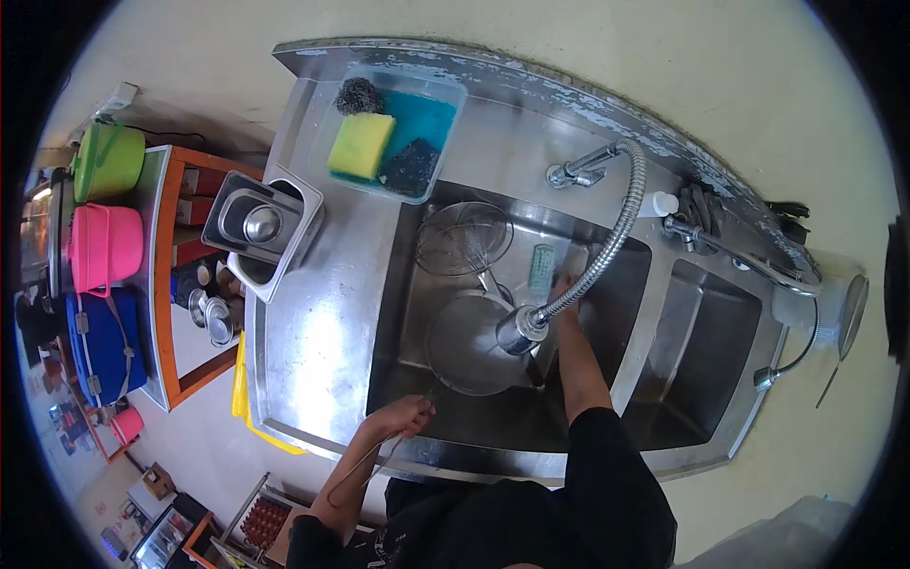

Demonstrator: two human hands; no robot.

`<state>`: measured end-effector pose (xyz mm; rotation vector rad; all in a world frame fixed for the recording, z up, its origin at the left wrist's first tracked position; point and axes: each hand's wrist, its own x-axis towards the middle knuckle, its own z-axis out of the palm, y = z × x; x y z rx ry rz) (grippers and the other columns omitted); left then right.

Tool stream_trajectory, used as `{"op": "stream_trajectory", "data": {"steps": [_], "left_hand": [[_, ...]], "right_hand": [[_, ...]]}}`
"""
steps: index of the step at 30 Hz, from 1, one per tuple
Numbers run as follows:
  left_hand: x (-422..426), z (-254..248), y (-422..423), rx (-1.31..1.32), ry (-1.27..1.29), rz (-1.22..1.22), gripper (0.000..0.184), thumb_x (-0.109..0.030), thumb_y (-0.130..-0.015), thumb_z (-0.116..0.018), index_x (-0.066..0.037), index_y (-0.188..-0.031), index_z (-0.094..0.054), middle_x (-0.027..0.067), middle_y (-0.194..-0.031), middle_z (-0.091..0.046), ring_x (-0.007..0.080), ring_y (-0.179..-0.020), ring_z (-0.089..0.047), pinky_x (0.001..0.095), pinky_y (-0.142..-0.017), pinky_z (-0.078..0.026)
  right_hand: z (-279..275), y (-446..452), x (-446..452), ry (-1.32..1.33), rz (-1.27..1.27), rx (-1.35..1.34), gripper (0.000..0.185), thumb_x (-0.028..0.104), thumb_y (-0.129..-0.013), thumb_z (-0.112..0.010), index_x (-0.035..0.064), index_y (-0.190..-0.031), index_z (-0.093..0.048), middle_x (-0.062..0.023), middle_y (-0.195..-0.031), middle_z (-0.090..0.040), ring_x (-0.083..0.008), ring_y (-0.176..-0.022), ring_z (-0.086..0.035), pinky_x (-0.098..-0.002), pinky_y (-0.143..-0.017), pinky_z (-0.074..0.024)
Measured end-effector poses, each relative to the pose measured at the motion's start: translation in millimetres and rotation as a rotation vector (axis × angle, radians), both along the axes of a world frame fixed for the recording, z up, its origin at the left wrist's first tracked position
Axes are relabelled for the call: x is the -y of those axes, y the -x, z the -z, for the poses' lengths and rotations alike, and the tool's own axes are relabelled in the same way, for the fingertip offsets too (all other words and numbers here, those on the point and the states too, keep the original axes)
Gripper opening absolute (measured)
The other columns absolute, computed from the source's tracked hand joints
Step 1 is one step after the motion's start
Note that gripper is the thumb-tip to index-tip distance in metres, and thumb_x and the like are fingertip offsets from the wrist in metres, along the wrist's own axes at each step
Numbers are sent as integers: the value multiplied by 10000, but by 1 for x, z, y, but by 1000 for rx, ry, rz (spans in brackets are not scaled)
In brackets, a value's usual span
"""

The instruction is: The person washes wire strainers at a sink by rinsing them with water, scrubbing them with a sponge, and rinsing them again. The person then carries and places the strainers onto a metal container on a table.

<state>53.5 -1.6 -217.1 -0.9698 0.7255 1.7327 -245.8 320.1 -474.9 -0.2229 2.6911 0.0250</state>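
Note:
My left hand (403, 415) is closed around the thin wire handle of a round mesh strainer (460, 346), at the near left of the sink. The handle's looped end sticks out past my wrist. The strainer's pale bowl lies under the spray faucet head (521, 330), which hides part of it. My right hand (566, 289) reaches into the sink basin, partly behind the flexible hose; its fingers are too hidden to read. Just left of it is a small green-and-white patterned item (541, 269). A second, coarser wire skimmer (464, 237) rests at the basin's far left.
A plastic tub (453, 142) of blue liquid holds a yellow sponge (361, 145) and dark scrubbers. Nested steel pans (275, 228) stand on the left drainboard. A second basin (697, 351) lies to the right. An orange-framed shelf (171, 284) with coloured containers stands left.

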Motion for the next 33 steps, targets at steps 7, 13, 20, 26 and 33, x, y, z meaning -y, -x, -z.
{"op": "stream_trajectory", "data": {"steps": [7, 13, 20, 26, 33], "left_hand": [[-15, -11, 17, -84, 339, 144, 288, -298, -1058, -423, -38, -1079, -544, -42, -608, -384, 64, -431, -319, 250, -386, -247], [-7, -8, 19, -26, 203, 50, 300, -286, -1051, -413, -25, -1138, -532, -35, -638, -391, 65, -478, -342, 242, -411, -269], [-15, 16, 17, -45, 120, -126, 293, -297, -1072, -387, -44, -1143, -517, -43, -658, -364, 46, -486, -292, 231, -420, -253], [-20, 22, 21, -19, 62, -192, 276, -284, -1077, -377, -48, -1147, -501, -46, -656, -351, 46, -489, -292, 223, -411, -252], [-24, 24, 12, -32, 49, -229, 267, -277, -1076, -378, -46, -1137, -497, -49, -651, -337, 44, -483, -288, 213, -406, -248]], "right_hand": [[20, 1, 57, 305, 466, 6, 742, 362, -762, -759, 19, -1310, -396, -268, -1289, -487, -469, -1193, -523, -536, -977, -479], [17, 3, 71, 229, 473, 80, 709, 328, -729, -816, 4, -1249, -460, -238, -1239, -537, -425, -1154, -565, -499, -955, -511], [-36, -59, 77, 532, 86, 218, 405, 132, -800, -703, 43, -1186, -619, -253, -1231, -596, -411, -1115, -596, -514, -859, -499], [-36, -159, 83, 613, -568, 126, 589, 256, -1027, -453, 215, -1566, -219, -258, -1374, -507, -434, -1126, -585, -480, -960, -470], [-91, -125, 83, 400, -466, 450, 710, 342, -1020, -444, 66, -1575, -100, -376, -1499, -260, -532, -1387, -297, -531, -1171, -231]]}}
